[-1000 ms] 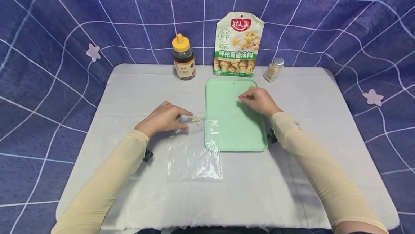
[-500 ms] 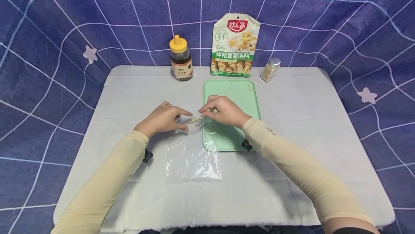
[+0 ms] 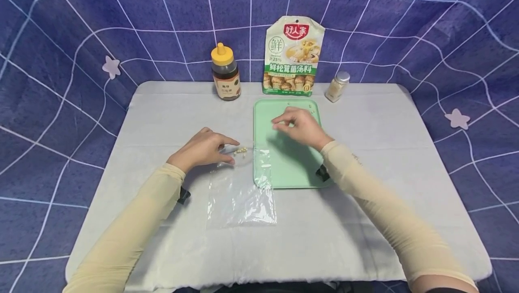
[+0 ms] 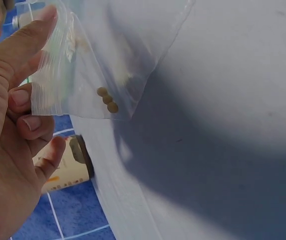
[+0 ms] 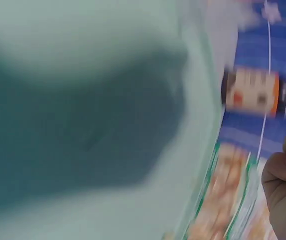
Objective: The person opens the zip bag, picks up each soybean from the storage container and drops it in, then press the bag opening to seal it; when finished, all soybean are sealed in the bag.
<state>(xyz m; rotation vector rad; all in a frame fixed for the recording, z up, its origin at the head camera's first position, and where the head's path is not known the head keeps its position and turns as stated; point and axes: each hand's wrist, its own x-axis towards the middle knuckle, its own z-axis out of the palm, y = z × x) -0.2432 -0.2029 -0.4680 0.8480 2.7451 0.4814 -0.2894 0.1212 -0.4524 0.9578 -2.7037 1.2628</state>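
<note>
A clear zip bag [image 3: 242,198] lies on the table, its right edge overlapping the green tray [image 3: 292,171]. My left hand [image 3: 204,149] holds the bag's mouth, thumb and index finger spread apart. Close up in the left wrist view, a row of three round tan beans [image 4: 107,100] shows through the plastic. The head view has a small pile of pale beans [image 3: 241,150] near the mouth. My right hand [image 3: 302,125] hovers over the tray's upper half with thumb and index finger loosely bent; nothing shows between them. A few beans [image 3: 311,111] sit at the tray's far right corner.
Behind the tray stands a mushroom soup seasoning pouch [image 3: 293,58]. A yellow-capped honey bottle [image 3: 226,76] is to its left, a small silver-lidded jar [image 3: 337,88] to its right. A blue gridded cloth [image 3: 170,18] hangs around the white-covered table [image 3: 162,248].
My right hand went from over the tray left to the bag's mouth, then drew back right over the tray. The left hand keeps its place at the bag.
</note>
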